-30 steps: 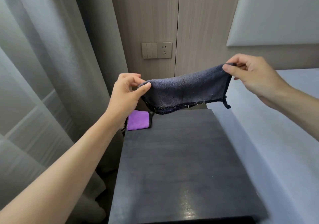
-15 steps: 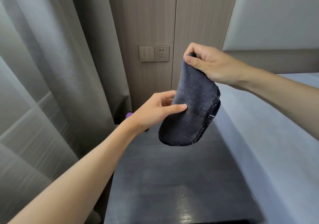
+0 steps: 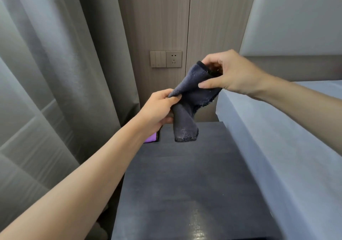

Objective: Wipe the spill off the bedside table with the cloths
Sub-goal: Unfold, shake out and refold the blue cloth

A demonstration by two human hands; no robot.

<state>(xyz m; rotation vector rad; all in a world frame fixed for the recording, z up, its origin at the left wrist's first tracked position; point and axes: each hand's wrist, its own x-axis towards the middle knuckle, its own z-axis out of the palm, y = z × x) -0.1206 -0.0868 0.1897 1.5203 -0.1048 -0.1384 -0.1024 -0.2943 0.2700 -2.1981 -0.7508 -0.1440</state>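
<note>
Fingers (image 3: 171, 99) of both hands pinch dark cloth (image 3: 187, 114) (airborne).

Single head view, close, looks forward-down over table (image 3: 194, 180); hands mid-frame, bed (image 3: 288, 147) right, curtain (image 3: 55, 73) left, wall (image 3: 166, 17) far.

the cloth (image 3: 187, 99) is dark navy, pale-flecked at its hem; a second cloth (image 3: 150, 138) is purple; the table (image 3: 194, 184) charcoal; the curtains (image 3: 55, 73) grey.
</note>
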